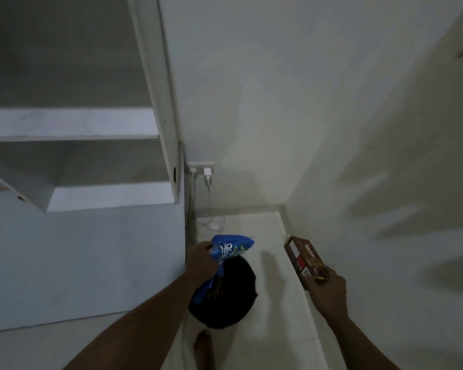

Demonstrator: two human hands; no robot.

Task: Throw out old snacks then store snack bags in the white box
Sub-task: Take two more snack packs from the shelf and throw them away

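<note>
- left hand (201,260), lower centre: fingers clamped on blue snack bag (231,249), which partly covers a black round object (233,303), hard to identify
- right hand (329,289), lower right: fingers grip brown box (301,259), label unreadable

A dim, evenly lit corner is shown, closed in by a plain white back wall (278,89) and a second white wall (398,129) on the right, across which soft shadows are cast. On the left, a white shelving unit (158,89) is set against the back wall, with an open shelf (70,124) inside it. A wall socket (201,165) is mounted just beside the unit's edge, and a white charger (207,172) is plugged into it. White cables (210,220) are trailed down to the pale tiled floor (273,303).
</note>
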